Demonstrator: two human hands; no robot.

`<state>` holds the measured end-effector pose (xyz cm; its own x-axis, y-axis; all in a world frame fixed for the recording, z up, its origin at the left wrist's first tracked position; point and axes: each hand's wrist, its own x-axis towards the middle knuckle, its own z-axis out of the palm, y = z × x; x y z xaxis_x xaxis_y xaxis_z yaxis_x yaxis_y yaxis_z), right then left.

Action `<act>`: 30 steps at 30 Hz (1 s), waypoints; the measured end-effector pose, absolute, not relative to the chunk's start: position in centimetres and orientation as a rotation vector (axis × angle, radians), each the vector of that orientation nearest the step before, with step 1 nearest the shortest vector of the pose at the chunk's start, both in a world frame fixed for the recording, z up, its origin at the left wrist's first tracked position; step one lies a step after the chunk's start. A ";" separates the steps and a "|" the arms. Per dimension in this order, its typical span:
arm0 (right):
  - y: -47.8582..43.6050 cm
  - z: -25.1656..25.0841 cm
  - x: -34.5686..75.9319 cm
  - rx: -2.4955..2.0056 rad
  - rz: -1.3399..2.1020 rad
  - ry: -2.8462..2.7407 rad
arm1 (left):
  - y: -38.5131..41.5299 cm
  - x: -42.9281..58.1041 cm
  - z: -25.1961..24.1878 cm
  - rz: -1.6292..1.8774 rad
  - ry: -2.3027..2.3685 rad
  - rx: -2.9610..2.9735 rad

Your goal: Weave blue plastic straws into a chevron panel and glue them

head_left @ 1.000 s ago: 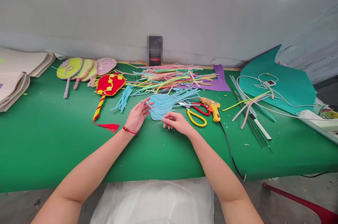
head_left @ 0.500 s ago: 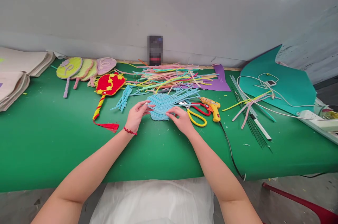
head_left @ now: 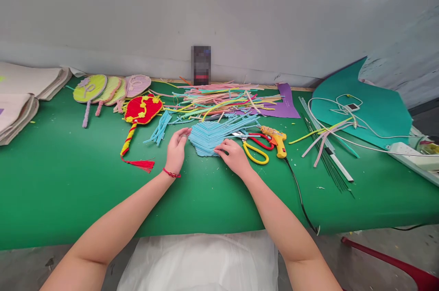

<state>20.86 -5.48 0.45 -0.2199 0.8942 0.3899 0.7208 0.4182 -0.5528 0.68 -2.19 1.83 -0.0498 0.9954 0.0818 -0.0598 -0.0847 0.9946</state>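
A light blue panel of pipe cleaners (head_left: 206,138), laid side by side in a V pattern, rests on the green table. Loose pipe-cleaner ends fan out from its upper right. My left hand (head_left: 176,150) stands at the panel's left edge, its fingers stretched and holding nothing. At the lower right edge, my right hand (head_left: 235,157) has thumb and fingertips pinched on a blue pipe cleaner of the panel. Just right of that hand lie scissors with one red and one yellow handle (head_left: 255,153), and a yellow glue gun (head_left: 280,145) beside them.
Mixed pipe cleaners (head_left: 226,101) are heaped at the back, with short blue pieces (head_left: 159,129) further left. A red fan (head_left: 142,109) with a tassel and several pastel fans (head_left: 89,88) lie left. Thin wires (head_left: 331,167), cables and a teal sheet (head_left: 373,113) are right.
My left hand has drawn back leftward off the panel, uncovering its left edge. My right hand has stayed at the lower right edge, almost unmoved.
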 end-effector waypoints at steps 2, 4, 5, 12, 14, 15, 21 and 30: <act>-5.5 0.3 20.8 -1.364 0.314 -2.021 | -3.1 1.2 2.1 1.280 1.122 1.421; -5.4 0.3 20.8 -1.368 0.303 -2.031 | -4.1 1.6 2.3 1.157 1.134 1.669; -5.4 0.2 20.8 -1.371 0.302 -2.033 | -4.6 1.7 2.3 1.073 1.139 1.800; -5.3 0.1 20.8 -1.398 0.299 -2.028 | -6.1 2.4 1.5 0.587 1.015 2.439; -5.3 0.1 20.8 -1.397 0.313 -2.024 | -6.1 2.4 1.4 0.488 1.061 2.528; -5.3 0.1 20.8 -1.397 0.320 -2.022 | -6.0 2.4 1.4 0.436 1.096 2.569; -5.4 0.2 20.8 -1.398 0.365 -2.021 | -6.4 2.2 1.3 0.121 1.478 2.673; -5.4 0.3 20.8 -1.409 0.386 -2.014 | -6.7 2.2 1.1 0.094 1.588 2.683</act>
